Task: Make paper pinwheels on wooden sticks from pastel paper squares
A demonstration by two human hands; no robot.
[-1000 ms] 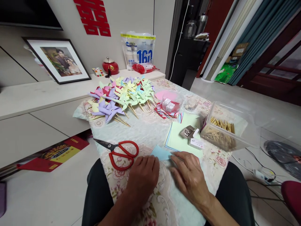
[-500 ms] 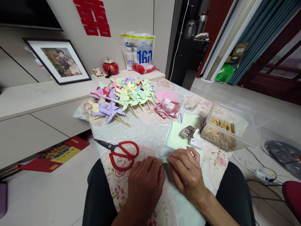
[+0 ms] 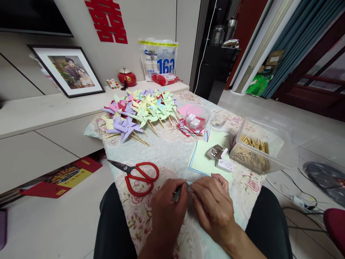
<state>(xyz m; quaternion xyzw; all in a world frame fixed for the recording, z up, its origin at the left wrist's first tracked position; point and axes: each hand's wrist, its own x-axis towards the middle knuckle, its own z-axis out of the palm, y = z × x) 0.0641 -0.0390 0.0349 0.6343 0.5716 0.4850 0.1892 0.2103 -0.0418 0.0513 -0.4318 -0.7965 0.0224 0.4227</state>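
Note:
Close together near the table's front edge, both my hands pinch a small piece of blue paper (image 3: 176, 194), mostly hidden by my fingers. My left hand (image 3: 169, 207) has its fingers curled round the paper's left part. My right hand (image 3: 214, 201) closes thumb and fingers on its right end. Red-handled scissors (image 3: 138, 178) lie to the left of my left hand, blades pointing left. Beyond my right hand rests a stack of pale green and blue paper sheets (image 3: 201, 153), with an opened small box of metal pins (image 3: 215, 152) and a white box (image 3: 225, 165) on top.
A heap of paper pinwheels (image 3: 142, 108) on sticks covers the far left of the table. At the right edge stands a clear plastic box (image 3: 250, 163) of short sticks. Paper strips (image 3: 190, 130) lie mid-table. A framed photo (image 3: 67, 70) leans on the cabinet.
My left hand has turned slightly and its fingers are more curled, with the paper now inside the grip. My right hand has barely shifted; less paper shows between the hands.

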